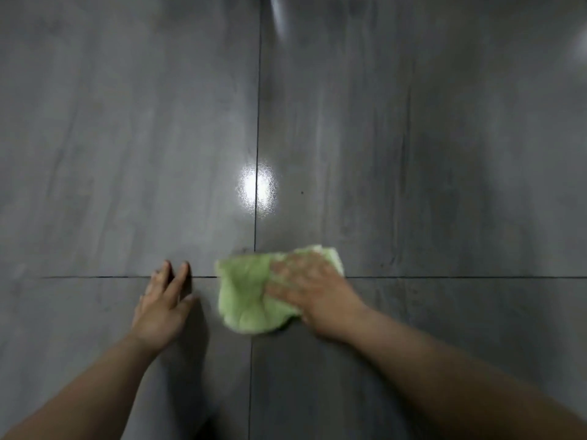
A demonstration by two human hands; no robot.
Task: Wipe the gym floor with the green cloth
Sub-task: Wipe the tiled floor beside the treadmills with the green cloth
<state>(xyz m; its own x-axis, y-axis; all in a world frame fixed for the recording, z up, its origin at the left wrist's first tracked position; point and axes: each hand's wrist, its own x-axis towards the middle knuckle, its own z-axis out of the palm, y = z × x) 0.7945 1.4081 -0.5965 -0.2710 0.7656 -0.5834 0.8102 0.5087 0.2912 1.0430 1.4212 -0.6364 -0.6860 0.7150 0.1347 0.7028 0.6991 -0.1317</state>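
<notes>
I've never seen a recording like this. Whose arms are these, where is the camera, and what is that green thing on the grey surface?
There is no machine here: these are a person's two bare arms. The single camera sits on the person's head and looks forward and down, so you see what they see. The grey surface is a tiled floor, with dark joint lines crossing near the hands and a bright reflected light above them. The right hand lies flat on a crumpled green cloth and presses it to the floor over that crossing; the blur suggests it is wiping. The left hand rests open on the bare floor beside the cloth, not touching it, apparently for support.
</notes>
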